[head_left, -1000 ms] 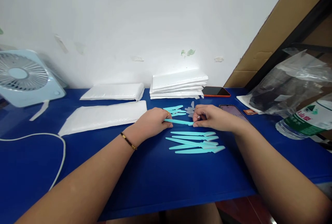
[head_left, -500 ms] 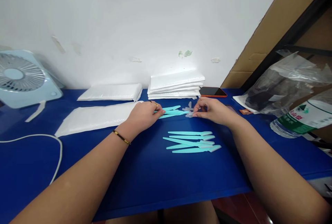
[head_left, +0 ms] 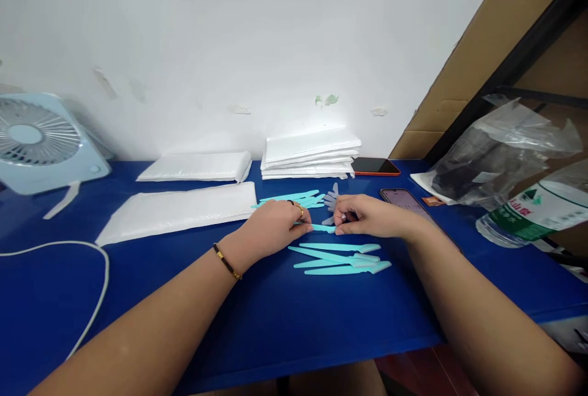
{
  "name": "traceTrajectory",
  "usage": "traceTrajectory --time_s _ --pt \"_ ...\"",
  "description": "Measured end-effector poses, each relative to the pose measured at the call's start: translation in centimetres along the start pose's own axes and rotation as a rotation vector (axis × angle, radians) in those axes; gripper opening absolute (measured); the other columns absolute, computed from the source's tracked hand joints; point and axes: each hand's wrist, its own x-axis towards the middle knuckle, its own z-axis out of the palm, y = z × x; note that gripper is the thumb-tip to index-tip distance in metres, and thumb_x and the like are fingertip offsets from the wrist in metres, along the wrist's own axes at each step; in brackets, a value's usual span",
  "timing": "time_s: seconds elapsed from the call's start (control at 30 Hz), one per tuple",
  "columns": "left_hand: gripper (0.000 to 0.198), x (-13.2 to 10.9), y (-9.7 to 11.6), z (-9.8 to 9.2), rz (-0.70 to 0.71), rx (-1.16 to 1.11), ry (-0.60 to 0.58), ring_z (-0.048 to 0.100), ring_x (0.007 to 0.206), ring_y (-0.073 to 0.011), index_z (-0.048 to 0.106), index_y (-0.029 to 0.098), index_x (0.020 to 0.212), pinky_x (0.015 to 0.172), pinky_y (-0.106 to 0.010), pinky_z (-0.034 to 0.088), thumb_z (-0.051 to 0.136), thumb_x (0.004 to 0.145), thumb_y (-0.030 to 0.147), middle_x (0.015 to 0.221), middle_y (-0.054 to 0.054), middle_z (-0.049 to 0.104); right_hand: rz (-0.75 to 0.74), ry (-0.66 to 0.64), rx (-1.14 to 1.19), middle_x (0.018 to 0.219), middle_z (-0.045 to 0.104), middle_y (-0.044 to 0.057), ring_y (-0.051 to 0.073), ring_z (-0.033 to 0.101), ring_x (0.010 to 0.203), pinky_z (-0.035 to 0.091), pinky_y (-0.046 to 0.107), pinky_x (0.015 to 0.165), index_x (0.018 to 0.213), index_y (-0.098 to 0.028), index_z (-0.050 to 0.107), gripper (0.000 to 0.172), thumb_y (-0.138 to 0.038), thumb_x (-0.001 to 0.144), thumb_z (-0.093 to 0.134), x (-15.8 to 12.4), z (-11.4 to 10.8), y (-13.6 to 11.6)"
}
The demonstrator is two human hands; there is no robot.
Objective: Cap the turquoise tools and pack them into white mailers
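My left hand (head_left: 280, 224) is closed, pinching the handle of a turquoise eyebrow razor (head_left: 324, 228). The fingers of my right hand (head_left: 365, 215) are closed at that razor's head end; whether a cap is between them is hidden. Small clear caps (head_left: 331, 198) lie fanned just behind my right fingertips, and a single clear cap (head_left: 327, 221) is beside them. Behind my left hand is a loose group of turquoise razors (head_left: 294, 198). Nearer to me, several more turquoise razors (head_left: 337, 270) lie side by side, their heads to the right.
White padded packs (head_left: 179, 212) lie at left, and a stack of white packs (head_left: 310, 154) stands by the wall. Two phones, one dark (head_left: 376, 166) and one lit (head_left: 404, 199), are at right. A fan (head_left: 87, 163), a white cable (head_left: 108, 273) and a water bottle (head_left: 528, 215) flank the blue table.
Both hands have come toward me from the back razors and caps. The rearmost razor of the front group has left its place, and one razor is now between my hands.
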Motion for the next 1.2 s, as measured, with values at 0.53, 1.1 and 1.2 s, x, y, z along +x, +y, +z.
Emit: traceTrajectory --time_s 0.53,1.1,1.2 --pt "0.025 -0.1 0.2 0.1 -0.013 -0.023 0.047 0.055 0.074 -0.0146 0.064 0.023 0.081 0.063 -0.025 0.037 0.049 0.082 0.042 0.077 0.000 0.062 0.112 -0.177 -0.054 0.079 0.060 0.002 0.014 0.052 0.065 0.037 0.024 0.055 0.078 -0.020 0.067 0.027 -0.041 0.063 0.070 -2.1 -1.6 0.4" --pt "0.026 -0.1 -1.5 -1.1 -0.180 0.106 0.182 0.054 0.086 -0.0193 0.064 0.025 0.094 0.070 -0.029 0.039 0.057 0.076 0.043 0.090 -0.001 0.062 0.119 0.396 -0.036 0.077 0.058 0.003 0.014 0.051 0.065 0.037 0.024 0.055 0.085 -0.019 0.063 0.027 -0.044 0.073 0.061 -0.4 -0.8 1.8" --pt "0.028 -0.4 0.1 -0.7 0.020 -0.048 0.015 0.055 0.082 -0.0158 0.065 0.025 0.087 0.068 -0.025 0.039 0.060 0.073 0.047 0.087 0.000 0.061 0.115 0.314 -0.003 0.078 0.061 0.003 0.015 0.052 0.067 0.038 0.025 0.057 0.081 -0.019 0.065 0.025 -0.043 0.074 0.060 -0.9 -1.3 1.5"
